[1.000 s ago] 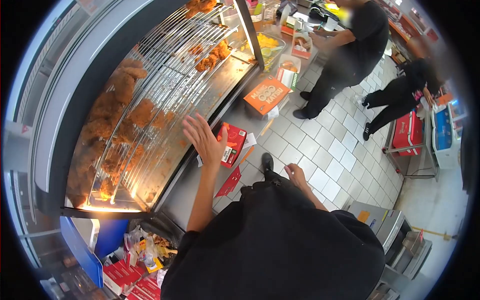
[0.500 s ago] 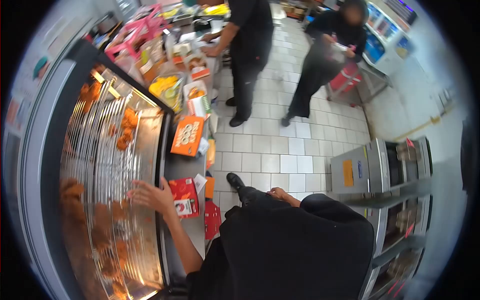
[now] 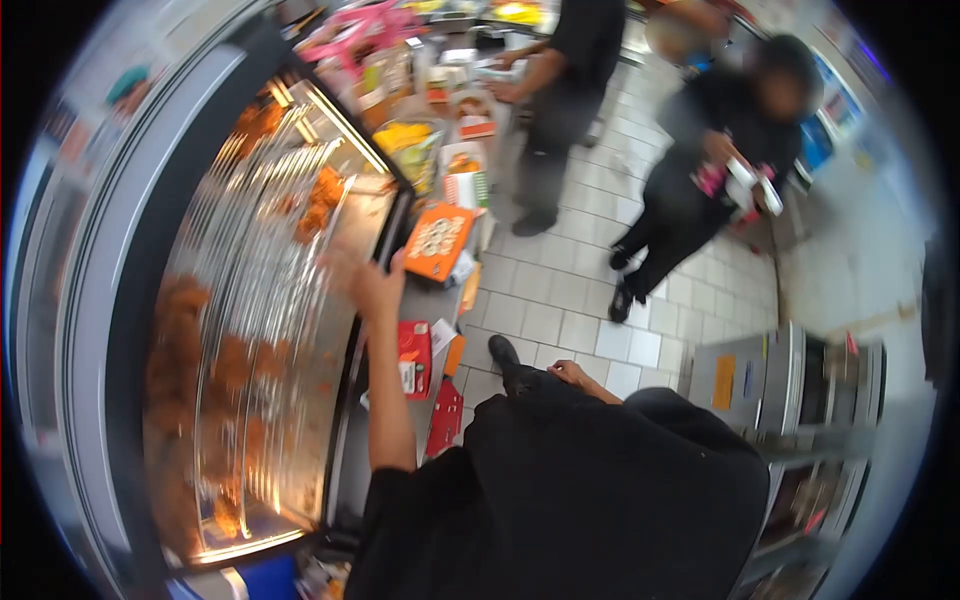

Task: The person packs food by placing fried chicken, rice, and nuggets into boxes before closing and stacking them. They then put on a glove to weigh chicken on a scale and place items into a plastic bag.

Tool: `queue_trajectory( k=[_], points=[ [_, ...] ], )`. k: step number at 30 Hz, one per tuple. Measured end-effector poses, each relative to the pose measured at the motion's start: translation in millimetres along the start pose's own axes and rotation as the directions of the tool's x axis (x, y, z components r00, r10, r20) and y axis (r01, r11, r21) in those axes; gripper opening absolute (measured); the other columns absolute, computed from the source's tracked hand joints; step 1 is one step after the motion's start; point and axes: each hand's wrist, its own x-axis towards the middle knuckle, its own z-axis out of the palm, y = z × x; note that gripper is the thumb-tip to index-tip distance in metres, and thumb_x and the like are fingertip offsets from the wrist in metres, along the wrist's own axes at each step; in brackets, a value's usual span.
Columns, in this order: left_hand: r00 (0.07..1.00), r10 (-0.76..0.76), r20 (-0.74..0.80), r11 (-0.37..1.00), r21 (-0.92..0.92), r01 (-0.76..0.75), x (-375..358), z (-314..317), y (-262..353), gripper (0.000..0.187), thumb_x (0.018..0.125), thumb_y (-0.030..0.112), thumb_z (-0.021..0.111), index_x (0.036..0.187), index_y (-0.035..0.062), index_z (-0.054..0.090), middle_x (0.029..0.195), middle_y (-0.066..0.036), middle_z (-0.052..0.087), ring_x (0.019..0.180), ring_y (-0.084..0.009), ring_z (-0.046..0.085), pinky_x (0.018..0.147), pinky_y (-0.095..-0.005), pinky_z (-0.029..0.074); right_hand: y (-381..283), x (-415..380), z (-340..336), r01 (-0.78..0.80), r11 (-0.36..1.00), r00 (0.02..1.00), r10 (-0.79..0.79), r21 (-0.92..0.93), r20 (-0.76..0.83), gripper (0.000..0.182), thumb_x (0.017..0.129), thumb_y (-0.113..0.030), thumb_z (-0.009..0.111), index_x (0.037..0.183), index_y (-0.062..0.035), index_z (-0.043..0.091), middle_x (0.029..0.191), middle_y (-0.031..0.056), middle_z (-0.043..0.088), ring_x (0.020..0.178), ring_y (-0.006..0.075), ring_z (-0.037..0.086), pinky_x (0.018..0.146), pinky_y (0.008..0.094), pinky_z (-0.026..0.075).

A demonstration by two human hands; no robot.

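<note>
Head view, with clock directions taken from the middle of the view: the left hand [image 3: 372,288] is raised between 9 and 10 o'clock, its fingers spread apart and blurred, in front of the wire racks [image 3: 255,250] of a lit food cabinet [image 3: 125,330]; no object shows in its grasp, and whether the fingertips touch the racks cannot be told; the right hand [image 3: 570,372] is low at 4 o'clock, beside the dark clothing, its fingers loosely curled; whether it holds anything cannot be told; the two hands are well apart.

Fried chicken [image 3: 180,330] is heaped on the racks at 9 o'clock, with a smaller cluster near 10; a red box [image 3: 414,360] is on the counter [image 3: 430,302] between 7 and 8 o'clock, just beside the left forearm; an orange box [image 3: 440,242] sits at 11 o'clock, near the raised hand, its top printed in pale letters; farther off at 11 is a tray [image 3: 437,165] with yellow food.

One co-worker [image 3: 570,120] in black stands at 1 o'clock, hands over the counter; another person [image 3: 690,190] at 2 o'clock holds something white [image 3: 741,172]; pale floor tiles [image 3: 560,285] run between; steel ovens [image 3: 740,385] stand near 4 o'clock.
</note>
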Motion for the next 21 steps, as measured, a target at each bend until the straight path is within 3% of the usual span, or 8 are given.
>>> queue_trajectory(
  k=[2, 6, 10, 14, 16, 17, 20, 21],
  points=[
    [0.992, 0.113, -0.062, 0.99, 0.093, -0.107, 26.9, 8.1, 17.6, 0.109, 0.081, 0.055, 0.064, 0.153, -0.0006, 0.004, 0.156, -0.032, 0.005, 0.144, -0.0503, -0.002, 0.113, -0.0644, 0.002, -0.9, 5.4, -4.1, -0.034, 0.998, 0.999, 0.035, 0.045, -0.034, 0.057, 0.085, -0.052, 0.059, 0.105, -0.0002, 0.07, 0.099, 0.0237, 0.07, 0.098, 0.0369, 0.067, 0.086, 0.0419, 0.051],
    [0.981, 0.193, -0.026, 0.841, -0.51, -0.179, 51.8, -4.9, 44.6, 0.092, 0.088, 0.033, 0.065, 0.154, 0.0054, 0.009, 0.154, -0.03, 0.018, 0.144, -0.0466, 0.015, 0.117, -0.0529, 0.016, -16.3, -13.8, -17.4, -0.091, 0.986, 0.996, 0.092, 0.136, -0.002, 0.055, 0.087, -0.049, 0.061, 0.105, 0.0019, 0.068, 0.094, 0.0204, 0.071, 0.088, 0.0282, 0.069, 0.077, 0.037, 0.053],
    [0.94, 0.333, -0.069, 0.928, -0.152, -0.34, 23.0, -18.4, 53.0, 0.083, 0.09, 0.033, 0.061, 0.154, 0.0072, 0.014, 0.152, -0.031, 0.023, 0.142, -0.0486, 0.018, 0.115, -0.0555, 0.018, 10.5, -39.3, -9.8, -0.012, 0.973, 0.997, 0.03, 0.228, -0.076, 0.051, 0.09, -0.045, 0.06, 0.107, 0.0022, 0.068, 0.091, 0.0175, 0.071, 0.085, 0.0247, 0.068, 0.075, 0.035, 0.053],
    [0.979, 0.079, -0.189, 0.997, -0.008, -0.082, -4.1, -5.7, 37.9, 0.094, 0.085, 0.048, 0.062, 0.155, 0.009, 0.011, 0.153, -0.037, 0.001, 0.139, -0.0602, -0.003, 0.106, -0.0735, 0.006, 36.3, -59.0, -6.0, -0.061, 0.967, 0.997, 0.072, 0.249, -0.034, 0.048, 0.091, -0.043, 0.059, 0.107, 0.0022, 0.067, 0.091, 0.0174, 0.071, 0.084, 0.0242, 0.068, 0.075, 0.0348, 0.053],
    [0.976, -0.162, -0.145, 0.987, -0.024, 0.161, 0.9, 5.9, 22.0, 0.106, 0.081, 0.055, 0.064, 0.155, 0.0081, 0.004, 0.15, -0.042, -0.008, 0.137, -0.0612, -0.011, 0.099, -0.0803, 0.002, 48.8, -65.4, -10.8, -0.06, 0.968, 0.998, 0.063, 0.246, -0.006, 0.047, 0.092, -0.042, 0.059, 0.107, 0.0022, 0.067, 0.091, 0.0173, 0.071, 0.084, 0.0239, 0.068, 0.075, 0.0347, 0.053],
    [0.983, -0.165, -0.081, 0.984, 0.049, 0.169, 2.9, 1.5, 27.7, 0.115, 0.077, 0.057, 0.067, 0.154, 0.0061, -0.001, 0.147, -0.045, -0.012, 0.136, -0.0632, -0.012, 0.094, -0.0836, 0.002, 54.9, -67.3, -13.8, -0.052, 0.968, 0.999, 0.051, 0.244, 0.013, 0.047, 0.092, -0.042, 0.059, 0.107, 0.0022, 0.067, 0.091, 0.0173, 0.071, 0.083, 0.0238, 0.068, 0.075, 0.0346, 0.052],
    [0.984, -0.17, -0.059, 0.985, -0.044, 0.168, 8.1, -9.1, 39.5, 0.115, 0.076, 0.057, 0.068, 0.154, 0.0032, 0.003, 0.146, -0.046, -0.01, 0.137, -0.0619, -0.012, 0.099, -0.0803, 0.005, 72.6, -66.5, -25.5, 0.03, 0.965, 0.995, -0.052, 0.259, 0.08, 0.045, 0.093, -0.04, 0.058, 0.107, 0.0021, 0.067, 0.091, 0.0172, 0.071, 0.083, 0.0233, 0.067, 0.075, 0.0345, 0.052],
    [0.991, -0.107, -0.083, 0.993, -0.054, 0.103, 9.3, -11.1, 41.8, 0.101, 0.077, 0.056, 0.069, 0.148, 0.0008, 0.021, 0.145, -0.041, 0.011, 0.137, -0.0596, 0.003, 0.101, -0.0758, 0.014, 76.7, -62.8, -32.5, 0.061, 0.961, 0.99, -0.093, 0.271, 0.107, 0.045, 0.094, -0.04, 0.058, 0.107, 0.0021, 0.067, 0.091, 0.0171, 0.071, 0.083, 0.0232, 0.067, 0.075, 0.0345, 0.052]
  ],
)
